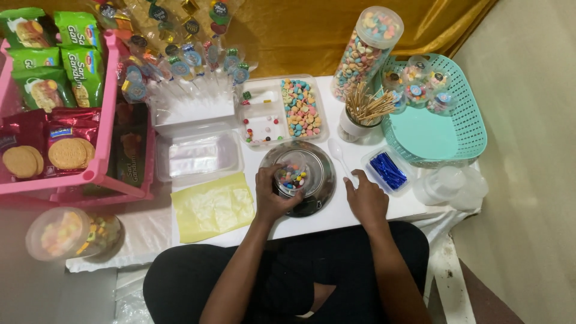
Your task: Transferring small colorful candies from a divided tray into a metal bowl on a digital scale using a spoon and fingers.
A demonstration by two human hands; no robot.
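The person sits at a small white table (372, 213), and the left hand (273, 195) has its fingers wrapped around a small clear cup (292, 176) filled with mixed coloured candies, holding it over a round metal dish (318, 180) near the table's front edge. The right hand (365, 198) rests flat on the tabletop just right of the dish, fingers slightly spread and holding nothing, with a white plastic spoon (339, 156) lying just beyond its fingertips. Behind the dish sits a clear divided tray (282, 111): one long compartment is heaped with pastel candies, the smaller ones hold only a few scattered beads. A tall clear jar (366, 51) packed with the same pastel candies leans at the back, and beside it a white cup of wooden sticks (363, 111). To the right, a teal basket (444, 120) holds several small lidded cups at its far end. A little clear box of blue twist ties (389, 170) lies near the basket, an empty clear tub (201, 155) stands left of the dish, and a yellow sheet (213, 206) lies in front of it.
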